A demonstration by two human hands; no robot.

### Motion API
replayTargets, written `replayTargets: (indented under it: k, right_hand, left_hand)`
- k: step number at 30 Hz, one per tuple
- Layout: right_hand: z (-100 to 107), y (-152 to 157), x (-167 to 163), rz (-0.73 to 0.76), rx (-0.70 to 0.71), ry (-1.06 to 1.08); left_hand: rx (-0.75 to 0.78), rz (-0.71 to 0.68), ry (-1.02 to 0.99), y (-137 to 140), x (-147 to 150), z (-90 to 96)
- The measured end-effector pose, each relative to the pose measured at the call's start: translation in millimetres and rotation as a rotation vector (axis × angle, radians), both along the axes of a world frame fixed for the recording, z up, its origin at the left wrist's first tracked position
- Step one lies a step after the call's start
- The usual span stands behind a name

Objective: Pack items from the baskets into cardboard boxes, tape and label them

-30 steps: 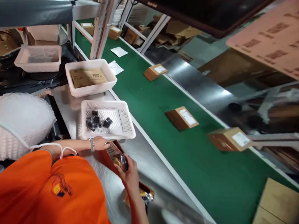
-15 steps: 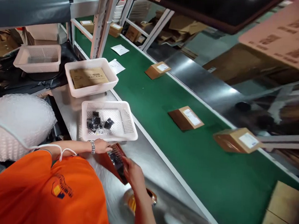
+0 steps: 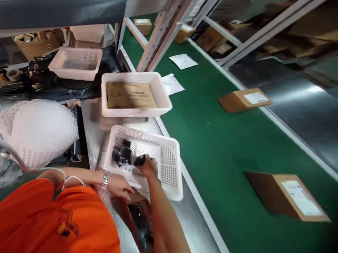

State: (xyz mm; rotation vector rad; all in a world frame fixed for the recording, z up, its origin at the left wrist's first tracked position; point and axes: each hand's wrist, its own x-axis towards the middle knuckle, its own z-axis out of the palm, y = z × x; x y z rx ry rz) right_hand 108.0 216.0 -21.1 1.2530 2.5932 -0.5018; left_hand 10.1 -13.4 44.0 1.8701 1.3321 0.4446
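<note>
My right hand [image 3: 149,166] reaches into a white perforated basket [image 3: 170,168], its fingers closed on a small black packet [image 3: 140,160] in clear plastic. More black packets [image 3: 122,154] lie beside it at the basket's left. My left hand [image 3: 122,186], with a metal band at the wrist, is at the near side of the basket, its fingers bent over the flap of an open cardboard box [image 3: 137,196]. Dark, shiny plastic-wrapped contents [image 3: 143,222] show inside the box. My right forearm covers part of it.
A white bin [image 3: 162,99] with flat cardboard [image 3: 130,95] stands behind the basket, another white basket [image 3: 75,73] farther back. Bubble wrap [image 3: 39,130] is at left. On the right, a green conveyor [image 3: 210,144] carries boxes [image 3: 296,199] and white mailers [image 3: 183,61]. A metal post [image 3: 163,34] rises behind.
My right hand has left the cardboard box and moved into the basket, onto a black packet. My left hand stays at the box. The view has turned left.
</note>
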Motion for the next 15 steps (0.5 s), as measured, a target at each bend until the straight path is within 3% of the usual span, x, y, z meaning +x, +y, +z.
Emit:
replayTargets:
  k: [3, 7, 10, 15]
  right_hand:
    - [-9, 8, 10, 0.01, -0.013, -0.035]
    - [-9, 11, 19, 0.025, 0.011, -0.023]
    - [-7, 10, 20, 0.031, 0.013, -0.014]
    - [0, 23, 21, -0.002, -0.04, -0.055]
  left_hand:
    - [0.043, 0.079, 0.049, 0, -24, 2.3]
    - [0.097, 0.194, 0.312, 6, -55, 3.5]
    - [0.099, 0.119, 0.459, 8, -69, -2.3]
    - [0.07, 0.022, 0.522, -2, -74, -18.3]
